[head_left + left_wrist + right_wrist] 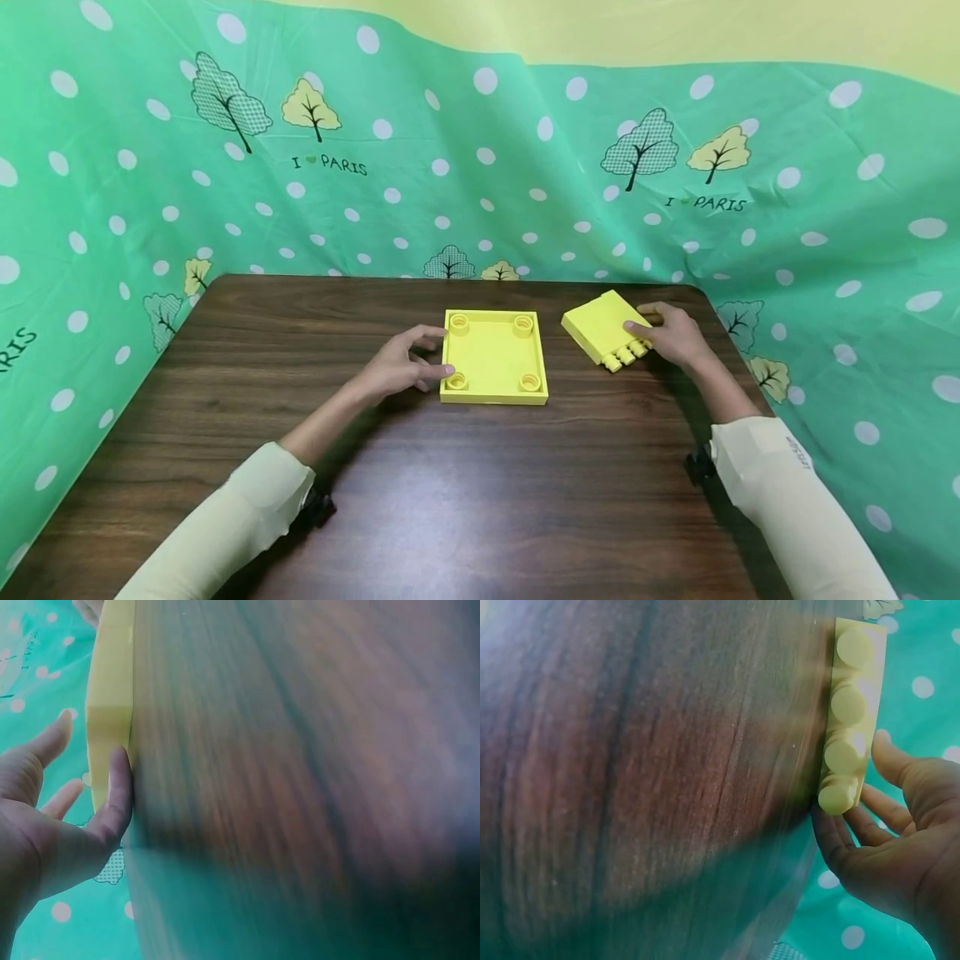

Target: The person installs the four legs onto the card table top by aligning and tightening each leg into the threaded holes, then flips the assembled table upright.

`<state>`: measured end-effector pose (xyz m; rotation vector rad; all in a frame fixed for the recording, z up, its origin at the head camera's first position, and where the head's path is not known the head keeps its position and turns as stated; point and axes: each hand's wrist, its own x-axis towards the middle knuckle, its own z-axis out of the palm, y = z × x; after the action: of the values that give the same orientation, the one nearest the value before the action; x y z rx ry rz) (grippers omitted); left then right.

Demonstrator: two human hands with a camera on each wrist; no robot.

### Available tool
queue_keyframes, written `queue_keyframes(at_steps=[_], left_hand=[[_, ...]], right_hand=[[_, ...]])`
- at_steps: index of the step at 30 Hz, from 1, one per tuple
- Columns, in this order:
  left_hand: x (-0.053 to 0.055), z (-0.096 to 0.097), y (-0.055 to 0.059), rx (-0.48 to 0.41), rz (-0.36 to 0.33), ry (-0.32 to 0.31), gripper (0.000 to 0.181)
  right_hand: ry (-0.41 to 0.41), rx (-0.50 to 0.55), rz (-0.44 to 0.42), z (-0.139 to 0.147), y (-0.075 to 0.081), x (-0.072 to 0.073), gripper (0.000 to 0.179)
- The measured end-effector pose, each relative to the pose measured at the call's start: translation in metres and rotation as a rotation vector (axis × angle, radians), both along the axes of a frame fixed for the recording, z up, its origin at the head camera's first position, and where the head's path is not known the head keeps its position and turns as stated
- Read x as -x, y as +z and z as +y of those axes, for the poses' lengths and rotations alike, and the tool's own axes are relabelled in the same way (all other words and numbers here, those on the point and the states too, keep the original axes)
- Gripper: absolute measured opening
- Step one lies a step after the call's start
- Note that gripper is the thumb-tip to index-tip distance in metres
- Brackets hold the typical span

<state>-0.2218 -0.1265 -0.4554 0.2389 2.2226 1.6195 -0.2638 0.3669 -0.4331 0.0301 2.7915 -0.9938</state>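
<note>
A square yellow plastic tray (495,398) with a raised rim and round sockets in its corners lies on the table. My left hand (397,364) is at its left side, thumb by the rim and fingers loosely bent. In the left wrist view a fingertip touches the yellow side wall (109,720), while the thumb stands apart. To the right, my right hand (678,335) pinches a flat yellow block (600,325), thumb on top and fingers at its edge. Its round pegs (847,705) face the near side; the block sits turned at an angle.
The dark wooden table (480,492) extends in front of both pieces. A green dotted cloth (480,192) with tree prints hangs behind the table and along its sides.
</note>
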Motion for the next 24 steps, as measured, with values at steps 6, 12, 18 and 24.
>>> queue_keyframes(at_steps=[6,12,18,24], left_hand=[[0.0014,0.003,-0.0017,-0.057,-0.022,-0.017,0.069],[0.0036,0.0061,0.0001,-0.095,-0.055,-0.017,0.065],[0.0069,0.0065,-0.0046,-0.13,-0.092,0.011,0.063],[0.0083,0.0069,-0.0091,-0.175,-0.132,0.052,0.062]], right_hand=[[-0.015,0.016,-0.004,0.0001,-0.0033,0.0024,0.077],[-0.031,0.036,0.001,0.0023,-0.0065,0.0034,0.078],[-0.043,0.07,-0.034,0.0038,-0.006,0.004,0.081],[-0.057,0.087,-0.062,0.0061,-0.0079,0.0051,0.081]])
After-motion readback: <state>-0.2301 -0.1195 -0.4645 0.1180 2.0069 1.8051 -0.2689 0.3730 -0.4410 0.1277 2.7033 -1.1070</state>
